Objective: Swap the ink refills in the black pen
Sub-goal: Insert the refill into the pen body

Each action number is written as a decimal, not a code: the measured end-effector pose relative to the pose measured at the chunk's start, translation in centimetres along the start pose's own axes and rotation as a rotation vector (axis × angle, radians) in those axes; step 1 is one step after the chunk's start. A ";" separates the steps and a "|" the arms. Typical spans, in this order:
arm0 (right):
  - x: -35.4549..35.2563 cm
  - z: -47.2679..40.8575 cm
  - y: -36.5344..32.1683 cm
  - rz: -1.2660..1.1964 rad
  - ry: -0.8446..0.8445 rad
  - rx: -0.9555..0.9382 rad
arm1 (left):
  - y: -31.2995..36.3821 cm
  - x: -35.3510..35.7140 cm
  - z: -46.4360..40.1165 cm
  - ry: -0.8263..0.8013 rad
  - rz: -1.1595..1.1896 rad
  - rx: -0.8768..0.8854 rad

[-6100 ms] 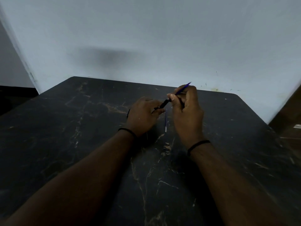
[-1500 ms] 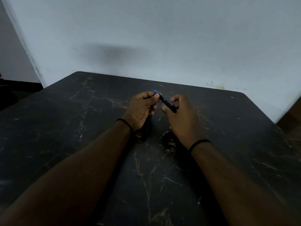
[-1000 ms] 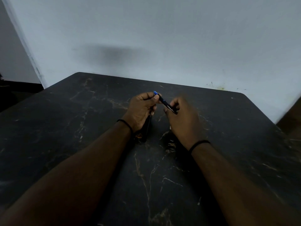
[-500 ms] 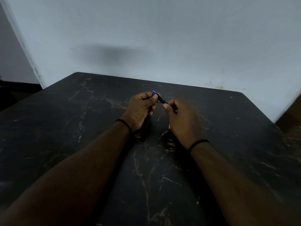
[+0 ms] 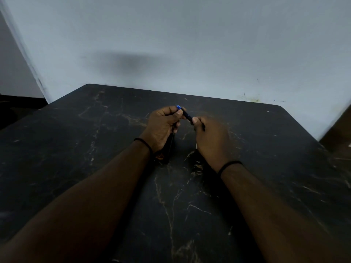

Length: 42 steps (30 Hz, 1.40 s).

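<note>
A black pen with a blue end is held between both hands above the middle of the dark table. My left hand pinches its upper end, where the blue end pokes out past the thumb. My right hand grips the lower end with thumb and fingers. A dark, slim object lies on the table under my left wrist; what it is cannot be told. A small pale tip shows under my right hand.
The table is black marble with light veins and has a rounded far right corner. A pale wall rises right behind its far edge. Both wrists wear thin black bands.
Several seconds ago my right hand held a blue refill sticking out of the pen; now only the blue end shows. In the last second the hands have drawn closer together along the pen.
</note>
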State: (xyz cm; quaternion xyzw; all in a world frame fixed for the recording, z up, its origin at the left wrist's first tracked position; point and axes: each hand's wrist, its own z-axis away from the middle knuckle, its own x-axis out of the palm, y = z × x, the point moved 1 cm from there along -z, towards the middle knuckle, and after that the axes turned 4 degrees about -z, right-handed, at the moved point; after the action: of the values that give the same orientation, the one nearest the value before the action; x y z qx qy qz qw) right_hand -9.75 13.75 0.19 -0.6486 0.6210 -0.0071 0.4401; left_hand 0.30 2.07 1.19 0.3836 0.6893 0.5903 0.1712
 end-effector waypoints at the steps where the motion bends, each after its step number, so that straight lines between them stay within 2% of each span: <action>1: 0.0 0.0 -0.2 -0.012 0.006 0.016 | 0.0 0.0 0.0 -0.003 0.002 0.001; 4: 0.1 0.1 -0.2 -0.082 0.021 0.041 | 0.0 0.1 0.0 -0.006 0.018 0.002; 12: -0.7 0.3 -0.9 0.019 -0.066 0.002 | 0.3 0.1 0.3 -0.005 -0.012 -0.002; 15: -1.1 0.3 -1.2 -0.061 -0.040 0.025 | 0.2 0.3 0.3 -0.009 -0.010 -0.001; 24: -1.4 0.5 -1.5 0.019 0.062 -0.065 | 0.6 0.4 0.3 0.002 0.086 -0.059; 29: -0.8 0.4 -1.1 -0.013 -0.016 0.021 | 0.8 0.3 0.3 0.031 0.107 -0.066; 32: -0.8 0.4 -1.3 0.038 -0.045 -0.005 | 0.9 0.3 0.5 0.029 0.086 -0.070; 35: -0.8 0.4 -1.7 -0.037 -0.042 0.009 | 1.0 0.3 0.6 0.047 0.076 -0.063; 42: -1.2 0.5 -1.4 0.052 -0.075 -0.051 | 1.1 0.2 0.6 0.071 -0.018 -0.053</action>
State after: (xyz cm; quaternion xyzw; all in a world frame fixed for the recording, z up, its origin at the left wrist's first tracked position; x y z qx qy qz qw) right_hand -8.62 14.79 1.40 -0.6430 0.6208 0.0448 0.4463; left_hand 0.94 2.68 2.12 0.3515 0.6824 0.6200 0.1623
